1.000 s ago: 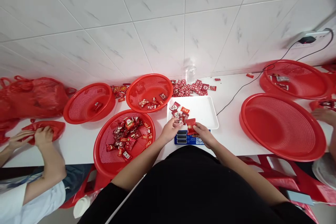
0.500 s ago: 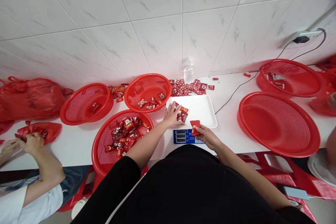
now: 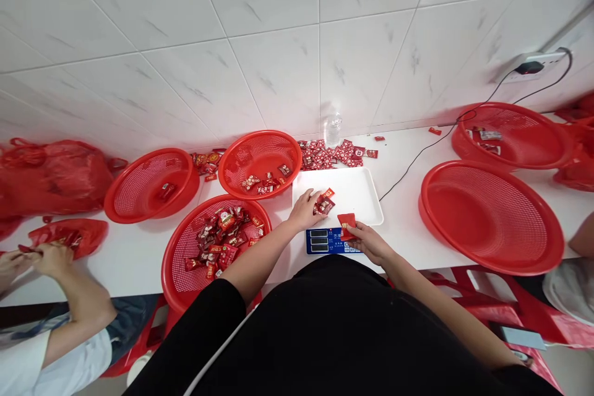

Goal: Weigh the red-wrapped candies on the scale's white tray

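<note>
Candies (image 3: 323, 203) on scale tray (image 3: 357, 195) are gathered under curled left hand (image 3: 304, 210); grip can't be told. Red pouch (image 3: 347, 224) is pinched by right hand (image 3: 369, 242), near edge. Filling step; pouch mouth must be opened next.

A white worktop (image 3: 408, 164) runs along a white tiled wall (image 3: 278, 43). On it sit five red mesh baskets: one nearly bare at far left (image 3: 151, 182), one holding a few sweets behind (image 3: 260, 161), one heaped with wrapped sweets in front (image 3: 216, 241), a large one to the right (image 3: 489, 216), and another behind it (image 3: 515, 136). A clear bottle (image 3: 332, 130) stands by the wall. A black cable (image 3: 445, 136) leads to a socket (image 3: 529, 66).
</note>
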The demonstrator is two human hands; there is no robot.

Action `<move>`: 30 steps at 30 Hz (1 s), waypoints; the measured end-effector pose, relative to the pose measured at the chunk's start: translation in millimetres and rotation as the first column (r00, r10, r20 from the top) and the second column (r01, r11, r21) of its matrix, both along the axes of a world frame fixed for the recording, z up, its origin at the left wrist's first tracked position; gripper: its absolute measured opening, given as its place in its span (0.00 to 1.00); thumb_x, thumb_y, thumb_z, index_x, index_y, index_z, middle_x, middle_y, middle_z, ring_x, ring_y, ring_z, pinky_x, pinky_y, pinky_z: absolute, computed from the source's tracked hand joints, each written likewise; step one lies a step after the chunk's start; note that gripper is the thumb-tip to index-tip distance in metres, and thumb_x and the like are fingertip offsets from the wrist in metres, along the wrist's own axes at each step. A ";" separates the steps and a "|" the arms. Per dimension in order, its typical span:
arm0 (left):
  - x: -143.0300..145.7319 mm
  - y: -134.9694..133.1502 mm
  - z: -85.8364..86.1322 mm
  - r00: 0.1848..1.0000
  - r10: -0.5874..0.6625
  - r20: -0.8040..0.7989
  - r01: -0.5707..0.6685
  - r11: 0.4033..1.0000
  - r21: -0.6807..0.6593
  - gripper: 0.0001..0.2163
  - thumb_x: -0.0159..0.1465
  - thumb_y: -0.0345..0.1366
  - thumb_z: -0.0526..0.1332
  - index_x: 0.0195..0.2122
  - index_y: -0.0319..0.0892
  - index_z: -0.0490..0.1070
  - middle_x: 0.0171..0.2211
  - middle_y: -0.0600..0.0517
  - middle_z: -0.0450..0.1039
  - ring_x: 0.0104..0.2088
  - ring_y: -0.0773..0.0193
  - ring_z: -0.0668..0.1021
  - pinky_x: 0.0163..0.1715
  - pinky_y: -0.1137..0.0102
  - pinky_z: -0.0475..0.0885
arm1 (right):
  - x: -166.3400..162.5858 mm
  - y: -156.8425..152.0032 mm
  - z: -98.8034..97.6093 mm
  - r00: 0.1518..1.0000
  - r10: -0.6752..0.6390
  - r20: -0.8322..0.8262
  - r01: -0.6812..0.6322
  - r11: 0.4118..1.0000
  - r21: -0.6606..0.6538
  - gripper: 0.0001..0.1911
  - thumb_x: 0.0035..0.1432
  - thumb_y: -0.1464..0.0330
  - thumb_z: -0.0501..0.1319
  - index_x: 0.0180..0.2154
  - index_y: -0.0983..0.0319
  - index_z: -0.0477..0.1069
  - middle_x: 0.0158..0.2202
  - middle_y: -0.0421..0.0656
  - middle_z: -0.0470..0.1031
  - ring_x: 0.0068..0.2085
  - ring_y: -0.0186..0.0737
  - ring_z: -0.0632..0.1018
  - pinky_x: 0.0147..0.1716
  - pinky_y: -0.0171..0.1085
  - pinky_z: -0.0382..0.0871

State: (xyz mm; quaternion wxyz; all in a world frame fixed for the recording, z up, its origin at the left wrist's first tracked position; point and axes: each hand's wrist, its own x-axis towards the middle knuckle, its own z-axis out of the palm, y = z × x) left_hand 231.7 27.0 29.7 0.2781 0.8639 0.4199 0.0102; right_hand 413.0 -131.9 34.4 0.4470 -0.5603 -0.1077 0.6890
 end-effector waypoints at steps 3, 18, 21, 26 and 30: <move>-5.8 -3.0 6.7 1.000 0.024 -0.012 -0.024 0.998 -0.057 0.45 0.56 0.50 0.68 0.70 0.43 0.50 0.71 0.38 0.41 0.70 0.44 0.51 0.67 0.56 0.52 | -1.2 1.0 1.2 1.000 0.000 0.003 0.000 1.000 0.013 0.13 0.54 0.59 0.68 0.41 0.55 0.75 0.36 0.40 0.80 0.35 0.34 0.78 0.34 0.32 0.72; -22.3 -3.1 7.7 0.984 0.098 0.147 -0.079 0.989 -0.128 0.33 0.58 0.33 0.64 0.66 0.43 0.58 0.62 0.44 0.62 0.62 0.52 0.68 0.61 0.61 0.63 | 16.9 -1.4 8.9 0.981 -0.186 -0.063 0.190 0.979 0.071 0.15 0.50 0.58 0.71 0.39 0.57 0.76 0.37 0.41 0.80 0.35 0.35 0.78 0.34 0.33 0.72; -23.6 -2.8 11.4 0.988 0.103 0.114 -0.089 0.988 -0.126 0.34 0.58 0.34 0.65 0.66 0.43 0.58 0.62 0.42 0.62 0.62 0.51 0.67 0.62 0.59 0.62 | 45.1 -2.5 8.8 0.922 -0.381 -0.072 0.387 0.917 0.100 0.12 0.51 0.60 0.70 0.37 0.55 0.76 0.35 0.39 0.80 0.33 0.36 0.77 0.32 0.35 0.73; -24.9 2.0 16.1 0.991 0.123 0.061 -0.114 0.985 -0.131 0.34 0.57 0.32 0.65 0.65 0.42 0.60 0.62 0.41 0.64 0.61 0.49 0.69 0.61 0.58 0.63 | 118.1 -15.5 -1.4 0.693 -0.720 0.027 0.709 0.688 0.152 0.01 0.53 0.63 0.66 0.29 0.51 0.76 0.43 0.45 0.82 0.39 0.43 0.80 0.33 0.44 0.75; -24.7 5.3 14.9 0.988 0.150 0.031 -0.146 0.983 -0.112 0.32 0.56 0.33 0.66 0.63 0.44 0.63 0.62 0.41 0.66 0.61 0.47 0.69 0.60 0.57 0.63 | 165.3 -34.5 -1.8 0.530 -0.843 0.096 0.808 0.536 0.246 0.02 0.52 0.60 0.64 0.29 0.46 0.76 0.62 0.38 0.70 0.53 0.46 0.77 0.37 0.50 0.77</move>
